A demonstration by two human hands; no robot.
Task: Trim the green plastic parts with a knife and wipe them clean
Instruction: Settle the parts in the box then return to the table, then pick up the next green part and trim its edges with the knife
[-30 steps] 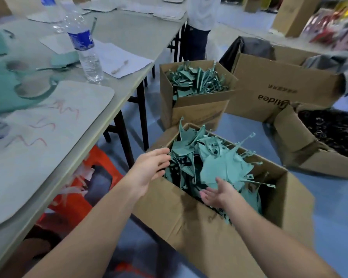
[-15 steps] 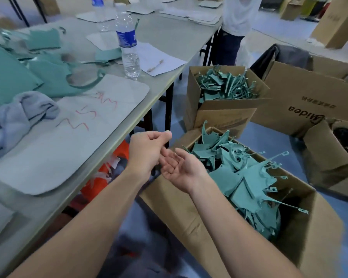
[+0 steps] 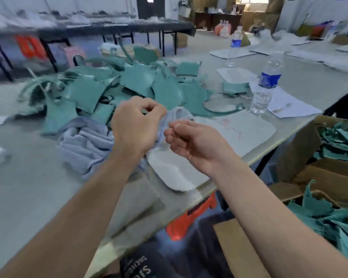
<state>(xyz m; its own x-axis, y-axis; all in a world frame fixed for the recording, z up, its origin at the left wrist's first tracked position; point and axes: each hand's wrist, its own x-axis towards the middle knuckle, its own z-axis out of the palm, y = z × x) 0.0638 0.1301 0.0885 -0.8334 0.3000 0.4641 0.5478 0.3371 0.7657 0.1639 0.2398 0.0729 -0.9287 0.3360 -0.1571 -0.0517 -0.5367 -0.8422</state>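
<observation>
Green plastic parts (image 3: 129, 87) are lying heaped on the surface (image 3: 28, 187) behind both raised hands, a grey cloth (image 3: 84, 141) bunching just beside the pile. Left hand (image 3: 133, 127) is curling its fingers (image 3: 155, 109) narrow against the thumb; right hand (image 3: 191, 141) is curling its fingers toward the palm. Neither is gripping anything visible. At right, a cardboard box (image 3: 295, 149) is holding more parts.

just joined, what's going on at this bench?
A person holds the left hand and right hand close together above the table edge, fingers curled; whether they pinch anything is too blurred to tell. No knife shows in either hand. Behind them lie a grey cloth, a white mat and a heap of green plastic parts. More green parts fill cardboard boxes on the right.
</observation>
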